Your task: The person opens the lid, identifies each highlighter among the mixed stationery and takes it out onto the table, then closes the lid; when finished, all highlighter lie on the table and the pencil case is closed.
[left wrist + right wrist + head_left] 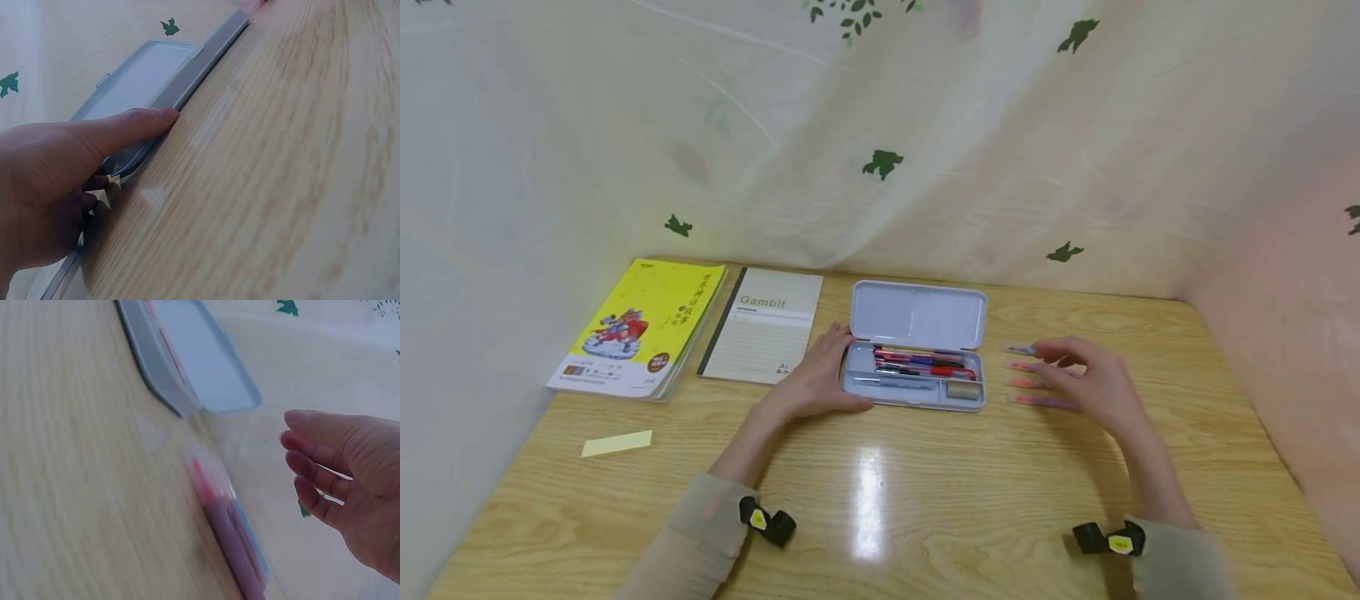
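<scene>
A pale blue pencil case lies with its lid raised, several pens and a tan block inside. My left hand holds its left end; in the left wrist view the thumb presses the front edge while the other fingers are partly hidden. To the right of the case, several highlighters lie side by side on the table. Just over them is my right hand, fingers loosely bent. The right wrist view shows nothing between those fingers, with a purple highlighter below.
At the left lie a yellow book and a notebook, the latter close beside my left hand. A pale yellow paper strip lies nearer the table's left front. Behind the wooden table hangs a patterned curtain.
</scene>
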`<state>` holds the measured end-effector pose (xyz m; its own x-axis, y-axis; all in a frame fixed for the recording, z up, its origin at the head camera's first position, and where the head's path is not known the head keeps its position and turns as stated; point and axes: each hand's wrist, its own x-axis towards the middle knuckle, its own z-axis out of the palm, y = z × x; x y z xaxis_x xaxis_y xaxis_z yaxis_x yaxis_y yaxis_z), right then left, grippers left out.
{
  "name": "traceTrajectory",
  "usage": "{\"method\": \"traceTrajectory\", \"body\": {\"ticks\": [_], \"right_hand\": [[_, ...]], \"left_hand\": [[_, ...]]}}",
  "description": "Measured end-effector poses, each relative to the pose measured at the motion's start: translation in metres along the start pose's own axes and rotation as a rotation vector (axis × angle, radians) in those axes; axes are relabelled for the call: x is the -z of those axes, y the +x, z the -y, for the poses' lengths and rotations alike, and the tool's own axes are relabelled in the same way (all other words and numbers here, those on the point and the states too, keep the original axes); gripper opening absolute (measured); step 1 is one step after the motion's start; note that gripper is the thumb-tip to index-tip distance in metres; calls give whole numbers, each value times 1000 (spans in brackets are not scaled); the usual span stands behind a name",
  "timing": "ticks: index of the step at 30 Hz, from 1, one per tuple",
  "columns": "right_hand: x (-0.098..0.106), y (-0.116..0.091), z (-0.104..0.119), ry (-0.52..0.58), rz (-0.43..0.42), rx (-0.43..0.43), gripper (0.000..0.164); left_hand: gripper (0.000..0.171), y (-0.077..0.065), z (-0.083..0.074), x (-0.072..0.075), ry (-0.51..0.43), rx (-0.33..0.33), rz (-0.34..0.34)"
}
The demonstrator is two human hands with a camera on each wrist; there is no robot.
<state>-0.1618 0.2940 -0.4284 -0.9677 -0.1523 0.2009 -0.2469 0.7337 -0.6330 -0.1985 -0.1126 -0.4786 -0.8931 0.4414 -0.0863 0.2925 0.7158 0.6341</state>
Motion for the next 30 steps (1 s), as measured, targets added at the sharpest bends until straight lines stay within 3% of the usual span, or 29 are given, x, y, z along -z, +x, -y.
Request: {"method": "traceTrajectory", "body": {"ticks": [9, 16, 30], "right_hand": [[-21, 18, 37, 113, 46, -12, 34], [-36, 26, 56, 190, 64, 63, 32], [-69, 35, 84, 235, 184, 158, 34]], "left_hand": [[106, -1, -2, 0, 5, -7, -10], [104, 1, -1, -1, 10, -43, -19], [104, -1, 0, 0, 2, -27, -13]]}}
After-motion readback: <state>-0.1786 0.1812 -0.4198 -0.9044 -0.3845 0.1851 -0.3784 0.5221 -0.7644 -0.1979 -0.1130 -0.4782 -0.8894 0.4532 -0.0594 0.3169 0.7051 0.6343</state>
